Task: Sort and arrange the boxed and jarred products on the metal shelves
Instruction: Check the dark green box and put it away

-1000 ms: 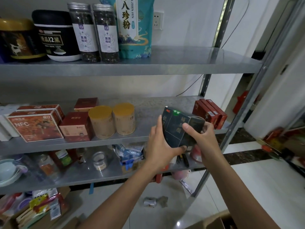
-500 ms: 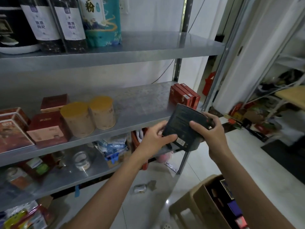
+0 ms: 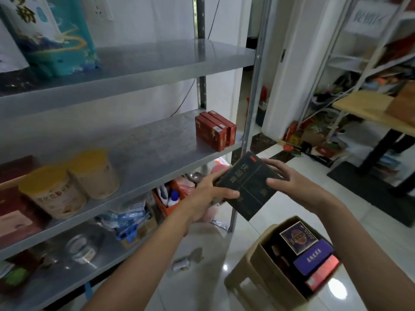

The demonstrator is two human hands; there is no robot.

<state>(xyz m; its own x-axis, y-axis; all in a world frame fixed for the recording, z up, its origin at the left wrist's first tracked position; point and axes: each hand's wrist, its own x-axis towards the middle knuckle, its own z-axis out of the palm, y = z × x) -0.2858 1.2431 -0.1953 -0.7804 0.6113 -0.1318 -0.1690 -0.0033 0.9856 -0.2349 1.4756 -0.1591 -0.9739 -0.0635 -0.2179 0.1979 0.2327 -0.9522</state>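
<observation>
A dark box with gold lettering (image 3: 247,187) is held in front of the middle metal shelf (image 3: 157,151), off its right front corner. My left hand (image 3: 211,194) grips its left edge with the thumb on top. My right hand (image 3: 289,182) grips its right edge, fingers curled over it. Three red boxes (image 3: 214,132) stand on edge at the right end of the middle shelf. Two yellow-lidded jars (image 3: 74,182) stand further left on that shelf. A teal bag (image 3: 58,39) sits on the top shelf (image 3: 161,61).
A cardboard box (image 3: 289,265) with a purple, a red and a dark box inside rests on a plastic stool (image 3: 242,286) at lower right. The lower shelf (image 3: 67,279) holds tape, packets and an orange bin (image 3: 168,198). Another cluttered rack and a wooden table (image 3: 368,111) stand at right.
The view has swung right and down. Both hands have turned the dark box so its lettered face points up, and carried it slightly away from the shelf edge.
</observation>
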